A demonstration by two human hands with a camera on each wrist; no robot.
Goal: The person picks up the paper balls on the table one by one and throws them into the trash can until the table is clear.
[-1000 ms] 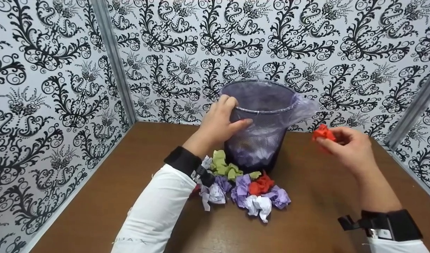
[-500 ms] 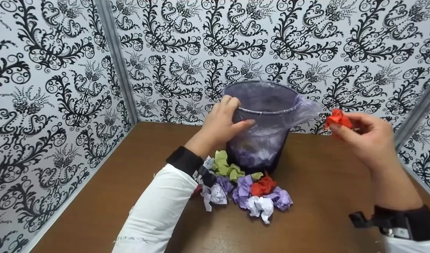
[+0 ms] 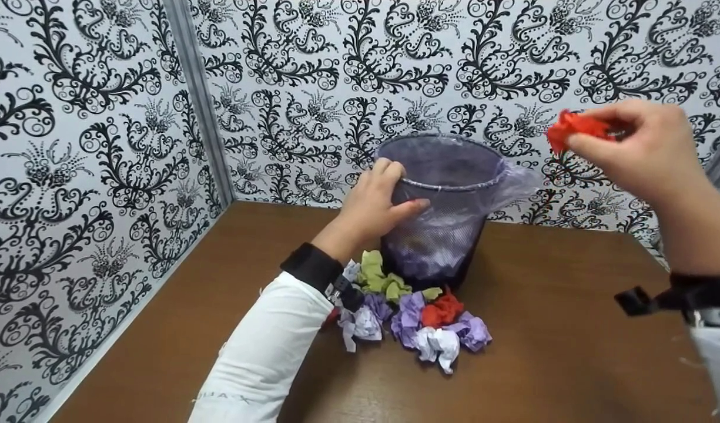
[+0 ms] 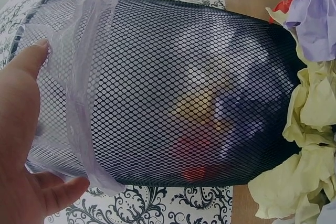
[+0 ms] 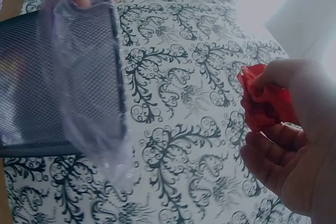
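A black mesh waste basket (image 3: 436, 235) lined with a thin purple bag (image 3: 512, 179) stands at the back of the brown table (image 3: 542, 329). My left hand (image 3: 374, 202) grips its near-left rim (image 4: 63, 103), fingers over the edge and thumb on the mesh. My right hand (image 3: 636, 147) is raised to the right of and above the basket and pinches a crumpled red paper ball (image 3: 574, 129) (image 5: 262, 103). Crumpled papers show dimly inside the basket (image 4: 199, 124).
A heap of crumpled paper balls (image 3: 415, 311), green, purple, white and red, lies on the table in front of the basket. Patterned black-and-white walls (image 3: 101, 147) close in the left, back and right sides.
My right hand has lifted the red paper ball from table height, right of the basket, up to above rim level. The left hand stays on the basket rim.
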